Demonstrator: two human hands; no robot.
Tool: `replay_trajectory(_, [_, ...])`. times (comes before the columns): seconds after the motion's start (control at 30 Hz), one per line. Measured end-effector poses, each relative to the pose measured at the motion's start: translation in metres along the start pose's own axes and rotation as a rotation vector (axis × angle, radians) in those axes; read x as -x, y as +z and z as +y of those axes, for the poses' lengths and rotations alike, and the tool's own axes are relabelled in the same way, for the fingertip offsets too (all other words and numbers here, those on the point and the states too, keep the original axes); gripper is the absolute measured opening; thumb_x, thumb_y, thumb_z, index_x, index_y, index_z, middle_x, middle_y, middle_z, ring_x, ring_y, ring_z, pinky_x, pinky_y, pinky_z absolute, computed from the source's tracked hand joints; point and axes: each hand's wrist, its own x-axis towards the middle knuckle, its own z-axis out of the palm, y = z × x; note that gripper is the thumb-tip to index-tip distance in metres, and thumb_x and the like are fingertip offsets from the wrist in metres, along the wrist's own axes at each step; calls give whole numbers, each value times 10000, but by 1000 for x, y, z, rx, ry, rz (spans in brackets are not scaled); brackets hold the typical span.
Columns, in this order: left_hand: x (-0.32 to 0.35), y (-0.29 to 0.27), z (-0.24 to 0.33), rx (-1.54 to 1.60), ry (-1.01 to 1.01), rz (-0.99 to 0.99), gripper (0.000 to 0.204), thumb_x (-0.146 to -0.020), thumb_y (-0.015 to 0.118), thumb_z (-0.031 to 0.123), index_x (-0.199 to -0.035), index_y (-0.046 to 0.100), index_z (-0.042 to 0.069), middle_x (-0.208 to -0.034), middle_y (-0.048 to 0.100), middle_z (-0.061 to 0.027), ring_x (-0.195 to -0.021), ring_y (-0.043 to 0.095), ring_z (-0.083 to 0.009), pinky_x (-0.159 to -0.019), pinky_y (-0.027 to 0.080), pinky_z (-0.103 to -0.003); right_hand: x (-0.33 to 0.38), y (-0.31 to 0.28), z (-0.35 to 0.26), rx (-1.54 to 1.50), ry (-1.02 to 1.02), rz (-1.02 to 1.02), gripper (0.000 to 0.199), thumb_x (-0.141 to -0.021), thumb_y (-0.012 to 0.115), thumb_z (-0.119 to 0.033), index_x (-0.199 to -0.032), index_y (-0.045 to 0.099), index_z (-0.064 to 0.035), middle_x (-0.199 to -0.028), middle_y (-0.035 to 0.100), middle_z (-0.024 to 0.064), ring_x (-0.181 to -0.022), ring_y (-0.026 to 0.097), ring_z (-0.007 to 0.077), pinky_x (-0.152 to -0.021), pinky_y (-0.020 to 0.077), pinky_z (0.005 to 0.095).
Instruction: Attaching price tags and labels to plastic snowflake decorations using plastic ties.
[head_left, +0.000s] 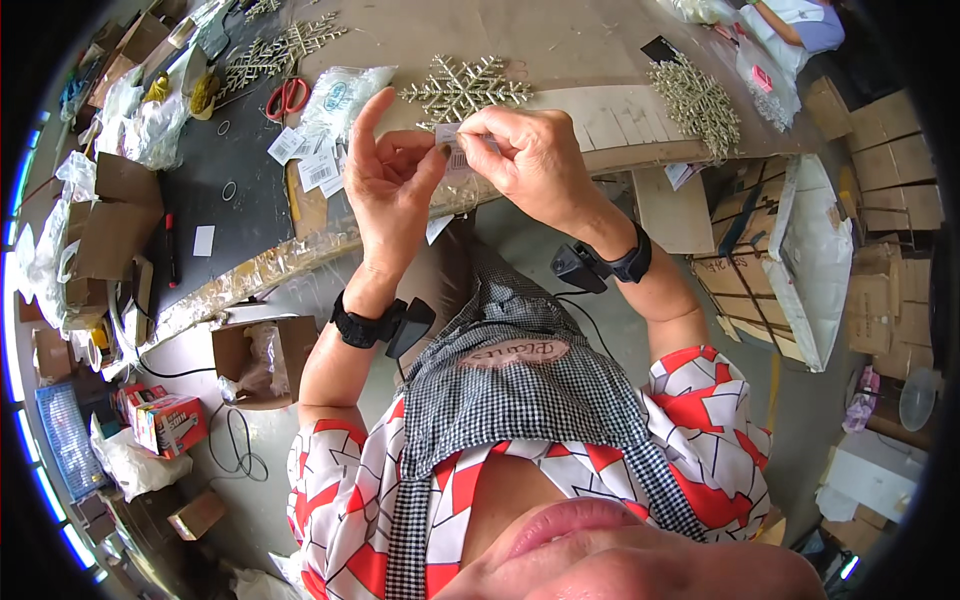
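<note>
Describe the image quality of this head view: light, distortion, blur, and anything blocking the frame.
Head view: even daylight with soft shadows; strong fisheye bends the table edge and blackens the corners. Both hands, the left hand and right hand, and the small white tag they pinch are sharp, as is the glitter snowflake. The wearer's chin fills the bottom edge, soft and close.

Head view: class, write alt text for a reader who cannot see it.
Left hand and right hand pinch a small white paper tag above a cardboard-topped table. A glittery gold snowflake ornament lies behind; red-handled scissors sit left.
</note>
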Motion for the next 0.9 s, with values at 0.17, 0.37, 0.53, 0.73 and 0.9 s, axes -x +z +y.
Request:
replay_trajectory(0.17, [0, 4, -1, -315, 251, 38, 615, -748, 621, -99, -1310, 426, 55, -785, 650, -36, -681, 616, -87, -668, 527, -233, -4, 3, -3, 30, -56, 12, 55, -730, 645, -45, -716, 592, -40, -553, 562, 122, -458, 560, 230, -458, 431, 332])
replay_trajectory(0.37, [1, -5, -8, -175, 107, -75, 533, -788, 616, -42, -1288, 457, 50, -854, 639, -41, -781, 589, -91, -687, 497, -237, 2, 4, -1, -151, 6, -59, 22, -826, 584, -1, -807, 586, -13, -545, 454, 13, -478, 381, 63, -437, 318, 244])
replay_trajectory(0.53, [9, -21, -12, 174, -187, -186, 222, -893, 608, 109, -1086, 621, 0, -917, 644, -31, -812, 573, -84, -709, 483, -231, 12, 2, 8, -414, 147, -214, 55, -883, 572, -46, -834, 584, -24, -622, 459, -50, -550, 365, 20, -483, 303, 205])
replay_trajectory(0.73, [13, -28, -16, 56, -197, -287, 159, -880, 622, 123, -925, 669, -21, -843, 643, -64, -714, 574, -115, -681, 473, -249, 29, 5, 25, -577, 245, -272, 81, -896, 575, -90, -865, 579, -15, -707, 542, -37, -616, 429, 22, -512, 354, 214])
replay_trajectory(0.9, [19, -29, -14, 6, -206, -357, 135, -877, 625, 105, -907, 660, -21, -832, 628, -53, -707, 563, -98, -642, 464, -228, 42, 4, 27, -822, 482, -367, 96, -912, 559, -117, -863, 588, -40, -686, 517, -56, -553, 383, 9, -469, 299, 182])
